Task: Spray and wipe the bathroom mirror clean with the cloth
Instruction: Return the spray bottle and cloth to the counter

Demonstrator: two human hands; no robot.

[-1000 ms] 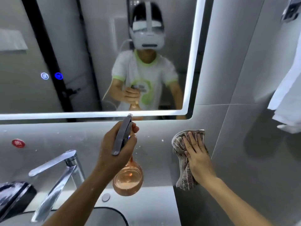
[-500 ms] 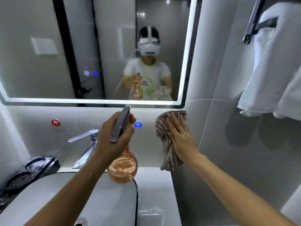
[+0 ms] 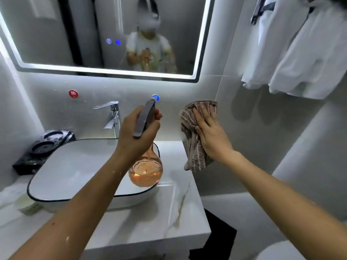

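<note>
The lit-edged bathroom mirror [image 3: 56,34] hangs on the wall above the sink. My left hand [image 3: 137,134] grips a spray bottle [image 3: 145,169] with a grey trigger head and a round amber body, held over the basin and pointing towards the mirror. A mist blurs the mirror's right part where my reflection shows. My right hand [image 3: 208,128] lies flat on a striped brown cloth [image 3: 193,152], pressing it against the wall tile below the mirror's right corner; the cloth's lower end hangs loose.
A white basin with a black rim [image 3: 56,198] sits on the marble counter [image 3: 159,222], with a chrome faucet [image 3: 112,117] behind it. A black holder [image 3: 43,147] stands at the left. White towels [image 3: 300,53] hang on a rack at the right.
The view has pulled back and tilted down, so the basin and counter now show. The mirror's right part has turned foggy with spray. Both hands keep their hold.
</note>
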